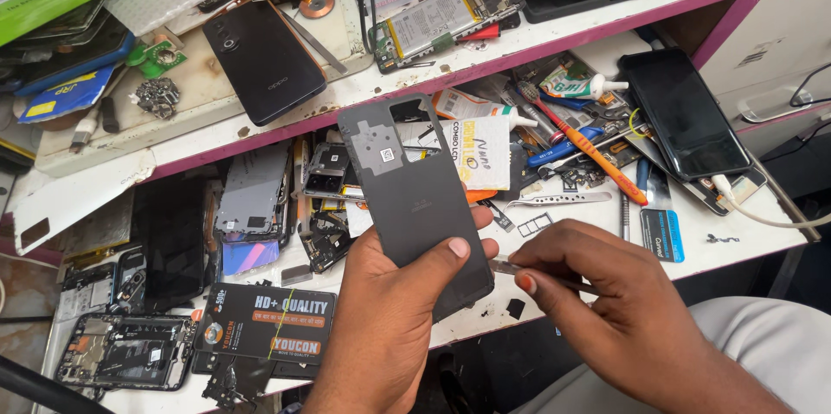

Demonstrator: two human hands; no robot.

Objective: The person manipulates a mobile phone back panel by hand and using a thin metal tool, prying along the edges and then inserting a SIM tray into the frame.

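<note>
1. At lower left of the frame, a stripped phone frame (125, 351) lies on the white workbench (744, 241), its circuitry exposed.
2. Beside it sits a glossy black printed box (264, 326).
3. At centre, the left hand (389, 310) clamps a matte dark grey phone back cover (415, 193), inner side up, with 1 rectangular camera cutout at top.
4. At right, the right hand (597, 301) pinches thin metal tweezers (519, 268) touching the cover's lower edge.
</note>
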